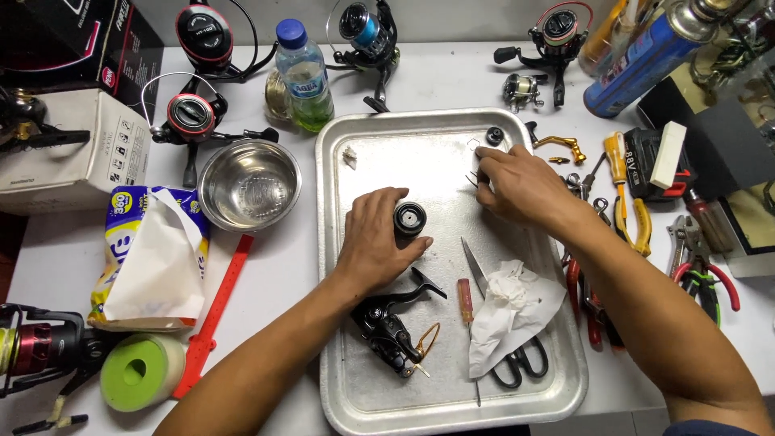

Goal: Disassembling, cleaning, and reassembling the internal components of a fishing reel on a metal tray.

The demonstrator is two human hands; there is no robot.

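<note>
A metal tray [379, 396] lies on the white table in front of me. My left hand [375, 242] grips a small black round reel part [409, 219] standing on the tray. My right hand [517, 186] rests at the tray's upper right, its fingertips on small bits there, near a black round cap [495, 135]. A black fishing reel body [387, 327] with a gold bail lies under my left wrist. Beside it are a small red-handled screwdriver [466, 300], scissors [517, 359] and a crumpled white tissue [513, 311].
A steel bowl [249, 184], a tissue pack [153, 254], a red strip [216, 315] and a green-cored roll [141, 371] lie left of the tray. Several fishing reels, a water bottle [303, 73] and a blue spray can [646, 56] stand at the back. Pliers and cutters [630, 210] crowd the right.
</note>
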